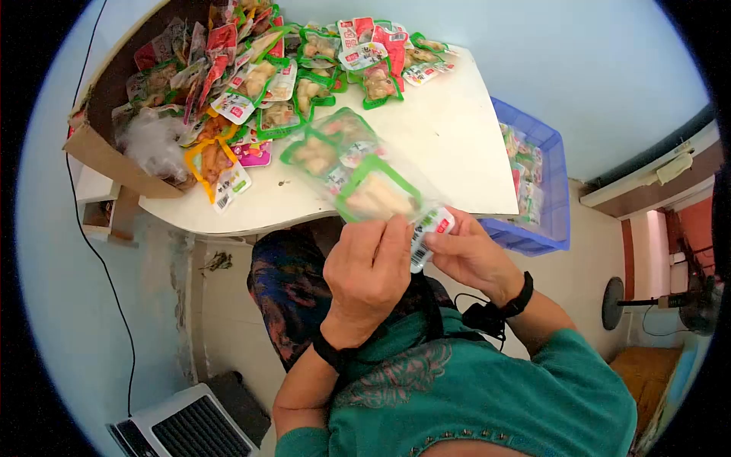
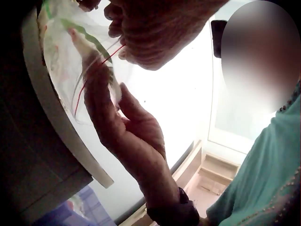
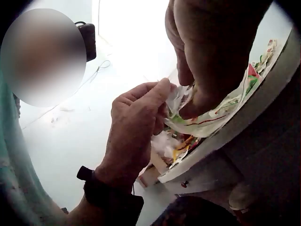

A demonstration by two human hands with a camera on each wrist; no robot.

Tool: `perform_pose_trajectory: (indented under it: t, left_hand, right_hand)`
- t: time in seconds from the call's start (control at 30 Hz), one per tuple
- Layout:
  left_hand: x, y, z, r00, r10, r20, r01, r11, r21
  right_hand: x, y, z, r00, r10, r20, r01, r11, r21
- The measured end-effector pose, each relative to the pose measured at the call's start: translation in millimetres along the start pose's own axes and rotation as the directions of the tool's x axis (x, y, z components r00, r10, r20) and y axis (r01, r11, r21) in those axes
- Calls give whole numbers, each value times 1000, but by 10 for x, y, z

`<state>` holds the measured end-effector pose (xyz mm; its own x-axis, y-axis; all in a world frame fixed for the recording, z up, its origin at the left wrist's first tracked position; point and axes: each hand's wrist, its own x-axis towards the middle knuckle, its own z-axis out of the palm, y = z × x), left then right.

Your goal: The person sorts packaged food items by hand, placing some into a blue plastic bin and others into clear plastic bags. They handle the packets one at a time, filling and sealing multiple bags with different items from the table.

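Note:
A clear plastic bag [image 1: 362,141] with a red line along its mouth lies over the table's front edge, several green-edged snack packets showing through it. At the bag's near end is one green-edged snack packet [image 1: 381,194] with pale pieces inside and a white-and-red label end. My right hand [image 1: 476,255] grips that label end between thumb and fingers. Close beside it, my left hand [image 1: 369,263] pinches the bag's mouth with its fingertips. The left wrist view has the right hand [image 2: 127,127] at the bag's mouth; the right wrist view shows the left hand's [image 3: 136,122] bent fingers pinching the film.
Loose snack packets [image 1: 312,87] heap across the back of the white table [image 1: 457,152]. A cardboard box [image 1: 126,164] full of packets stands at the left. Right of the table, a blue basket [image 1: 560,190] holds filled bags. A black cable [image 1: 106,266] hangs along the left wall.

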<state>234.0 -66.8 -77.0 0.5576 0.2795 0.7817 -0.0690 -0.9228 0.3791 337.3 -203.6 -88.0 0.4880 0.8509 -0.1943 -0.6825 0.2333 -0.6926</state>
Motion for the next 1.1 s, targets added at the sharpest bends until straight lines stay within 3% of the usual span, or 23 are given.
perform_pose_trajectory:
  t: [0.17,0.27,0.37,0.47,0.57,0.77,0.87,0.93,1.0,1.07,1.1]
  left_hand:
    - [-3,-28,-8,1000,13,-16,-13,1000,-23]
    - [0,-32,3,999,22,-33,-23,1000,-14]
    - [10,-34,-4,999,29,-42,-30,999,-23]
    - [7,-56,0,998,32,-56,-34,999,-30]
    - [-1,-79,-12,999,47,-12,-48,996,-70]
    - [-10,-92,9,997,53,-56,-57,996,-71]
    - [-12,-100,-8,998,62,-30,-64,995,-75]
    - [-14,-96,-10,998,55,-29,-57,997,-56]
    - [-21,-91,-17,999,49,-21,-50,998,-43]
    - [-21,-103,-28,999,45,-12,-45,999,-30]
    - [-25,-112,-22,999,42,-19,-42,998,-38]
  right_hand:
    - [291,25,198,998,-63,11,63,998,20]
    - [531,108,215,989,-88,120,79,994,71]
    - [632,163,351,995,-93,47,95,994,-55]
    - [848,175,316,999,0,-50,-15,953,-301]
    - [1094,326,310,985,-125,122,119,991,55]
    - [1223,381,383,991,-136,1,135,991,21]
    - [1370,443,131,965,-249,85,261,872,-415]
    - [1571,556,-73,883,-415,218,444,596,-669]
    - [1613,621,-165,892,-423,160,406,594,-694]
    - [1450,470,183,975,-193,-114,124,890,-439]
    - [1431,469,208,973,-185,-139,107,892,-440]
